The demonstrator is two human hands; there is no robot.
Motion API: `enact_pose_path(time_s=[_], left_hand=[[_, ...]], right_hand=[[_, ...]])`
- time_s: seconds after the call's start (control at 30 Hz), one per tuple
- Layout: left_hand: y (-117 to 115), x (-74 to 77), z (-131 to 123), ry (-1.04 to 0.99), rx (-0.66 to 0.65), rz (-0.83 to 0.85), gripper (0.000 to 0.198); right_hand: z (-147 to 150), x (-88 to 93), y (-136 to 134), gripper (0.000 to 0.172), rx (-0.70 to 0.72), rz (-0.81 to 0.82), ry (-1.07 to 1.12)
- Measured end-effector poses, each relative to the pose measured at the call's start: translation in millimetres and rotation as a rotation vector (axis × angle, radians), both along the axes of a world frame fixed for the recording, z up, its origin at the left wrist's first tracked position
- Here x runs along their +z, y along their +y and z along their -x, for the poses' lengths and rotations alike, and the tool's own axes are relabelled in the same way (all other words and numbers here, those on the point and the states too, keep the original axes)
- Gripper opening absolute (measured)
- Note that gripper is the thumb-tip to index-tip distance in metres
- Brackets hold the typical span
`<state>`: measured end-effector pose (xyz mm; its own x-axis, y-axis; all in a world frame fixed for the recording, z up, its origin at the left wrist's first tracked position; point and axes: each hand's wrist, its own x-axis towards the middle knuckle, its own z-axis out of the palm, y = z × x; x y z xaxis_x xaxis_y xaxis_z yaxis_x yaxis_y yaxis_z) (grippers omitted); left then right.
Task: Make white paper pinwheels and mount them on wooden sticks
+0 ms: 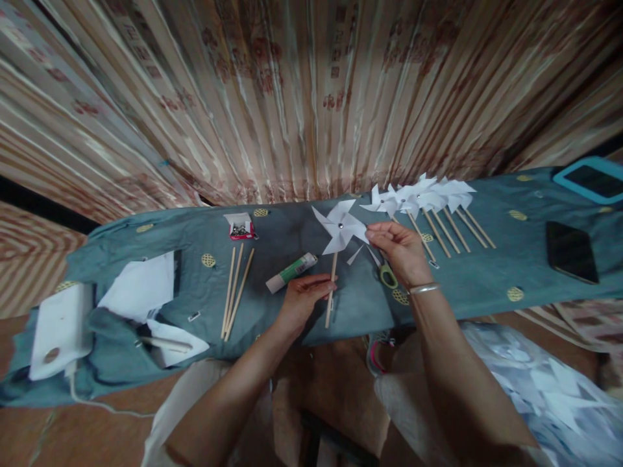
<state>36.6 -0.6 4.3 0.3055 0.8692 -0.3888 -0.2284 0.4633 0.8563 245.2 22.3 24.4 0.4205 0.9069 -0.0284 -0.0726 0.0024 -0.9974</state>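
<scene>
A white paper pinwheel (341, 227) with a silver pin at its centre is held upright over the cloth. My left hand (304, 295) grips its wooden stick (333, 266) below the blades, between thumb and fingers. With thumb and forefinger, my right hand (396, 246) pinches the tip of the right blade. Green-handled scissors (388, 275) lie under my right hand, partly hidden by it. Left of the pinwheel, a glue stick (292, 272) rests on its side, close to my left hand. A small paper scrap (355, 255) is beside the scissors.
Several finished pinwheels (423, 198) lie in a row at the back right. Loose sticks (237, 292) and a red box of pins (241, 228) are on the left, with white paper (141, 285) and a white device (61, 331) beyond. A phone (570, 253) lies far right.
</scene>
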Motion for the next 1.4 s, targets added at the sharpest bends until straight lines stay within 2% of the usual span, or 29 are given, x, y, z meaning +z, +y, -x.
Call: enact_pose_path(time_s=[0.53, 1.1, 1.4], left_hand=[[2.2, -1.8, -0.8, 0.052, 0.064, -0.053, 0.025], [1.4, -4.3, -1.8, 0.065, 0.049, -0.081, 0.024], [0.4, -7.0, -1.5, 0.074, 0.045, -0.07, 0.027]], right_hand=[[18.1, -1.8, -1.2, 0.042, 0.094, 0.059, 0.229], [31.3, 4.9, -5.9, 0.042, 0.259, 0.105, 0.352], [32.9, 3.7, -7.6, 0.038, 0.301, 0.072, 0.331]])
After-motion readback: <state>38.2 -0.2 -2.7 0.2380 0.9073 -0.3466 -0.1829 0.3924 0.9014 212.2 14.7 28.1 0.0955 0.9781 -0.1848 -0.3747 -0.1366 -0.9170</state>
